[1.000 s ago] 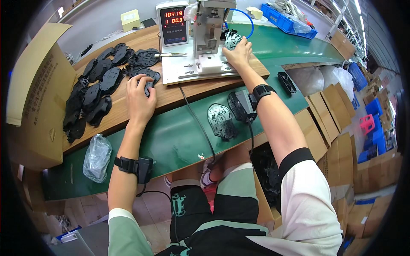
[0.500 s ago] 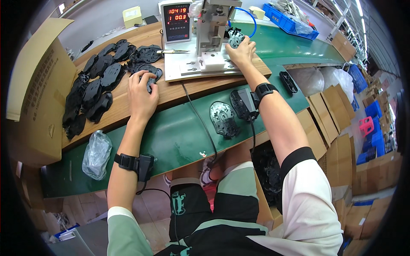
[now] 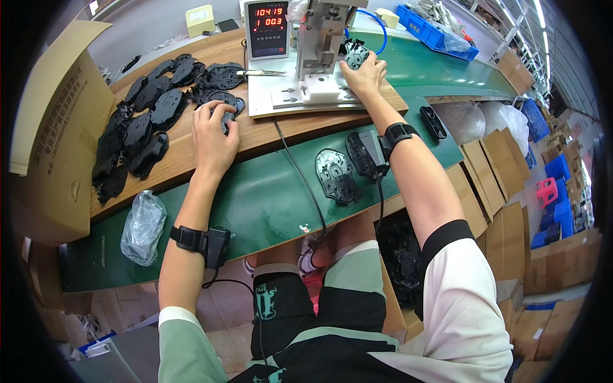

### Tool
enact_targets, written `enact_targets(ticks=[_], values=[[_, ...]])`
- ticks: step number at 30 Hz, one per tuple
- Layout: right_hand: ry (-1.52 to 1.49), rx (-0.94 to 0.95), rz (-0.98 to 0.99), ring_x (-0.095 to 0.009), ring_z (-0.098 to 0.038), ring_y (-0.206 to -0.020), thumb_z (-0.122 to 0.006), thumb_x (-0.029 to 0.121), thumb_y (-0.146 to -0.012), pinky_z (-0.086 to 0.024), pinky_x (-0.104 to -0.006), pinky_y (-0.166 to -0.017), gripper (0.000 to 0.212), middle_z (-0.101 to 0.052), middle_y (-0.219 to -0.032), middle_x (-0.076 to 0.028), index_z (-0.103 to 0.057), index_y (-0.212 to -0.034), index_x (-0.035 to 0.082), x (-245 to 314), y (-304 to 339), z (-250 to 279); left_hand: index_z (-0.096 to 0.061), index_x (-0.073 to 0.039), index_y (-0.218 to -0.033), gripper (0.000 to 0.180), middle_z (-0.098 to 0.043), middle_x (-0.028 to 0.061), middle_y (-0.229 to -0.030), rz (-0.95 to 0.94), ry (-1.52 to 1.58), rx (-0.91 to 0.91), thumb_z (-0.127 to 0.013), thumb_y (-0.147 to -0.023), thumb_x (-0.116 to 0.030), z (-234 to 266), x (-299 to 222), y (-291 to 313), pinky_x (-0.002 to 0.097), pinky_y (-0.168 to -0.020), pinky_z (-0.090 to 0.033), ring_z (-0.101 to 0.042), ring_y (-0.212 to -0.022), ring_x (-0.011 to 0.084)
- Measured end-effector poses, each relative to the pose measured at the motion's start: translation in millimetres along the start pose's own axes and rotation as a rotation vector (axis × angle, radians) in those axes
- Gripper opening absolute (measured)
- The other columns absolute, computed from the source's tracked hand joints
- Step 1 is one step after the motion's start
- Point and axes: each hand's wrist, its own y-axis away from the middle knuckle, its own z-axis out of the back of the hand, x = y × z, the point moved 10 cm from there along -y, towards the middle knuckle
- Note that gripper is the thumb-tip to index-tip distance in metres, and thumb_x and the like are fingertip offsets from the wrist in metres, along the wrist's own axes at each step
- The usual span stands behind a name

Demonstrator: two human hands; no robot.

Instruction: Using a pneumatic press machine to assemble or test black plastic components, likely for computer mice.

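Observation:
My right hand (image 3: 367, 78) is closed on a mouse-shaped plastic shell (image 3: 356, 53), its ribbed inner side showing, beside the metal press (image 3: 321, 41). At the near edge of the wooden board, my left hand (image 3: 215, 137) curls round a small black plastic part (image 3: 226, 120), mostly hidden by the fingers. Right beyond that hand lies another black shell (image 3: 223, 98), at the end of a spread of black shells (image 3: 153, 96). Tweezers (image 3: 263, 73) rest on the left of the press's white base plate (image 3: 274, 108).
Two more shells (image 3: 337, 176) (image 3: 364, 155) lie on the green bench (image 3: 268, 198), one partly behind my right wrist strap. A clear plastic bag (image 3: 143, 228) sits at left near a cardboard box (image 3: 57, 140). A display box (image 3: 267, 30) stands behind; a black cable (image 3: 297, 169) crosses the bench.
The whole view has shifted slightly. Both hands keep nearly the same places and hold the same things; the right hand's fingers have moved a little on the shell.

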Motion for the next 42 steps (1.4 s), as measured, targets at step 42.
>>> enact_targets(ticks=[42], values=[[-0.037, -0.027, -0.001, -0.048, -0.042, -0.131, -0.076, 0.05, -0.084, -0.035, -0.0528, -0.116, 0.095, -0.043, -0.136, -0.035, -0.037, -0.149, -0.006, -3.7, -3.1, -0.1, -0.071, -0.005, -0.108, 0.023, -0.063, 0.0145, -0.126, 0.031, -0.018, 0.018, -0.064, -0.087, -0.007, 0.0, -0.6, 0.1, 0.0453, -0.108, -0.043, -0.056, -0.124, 0.0352]])
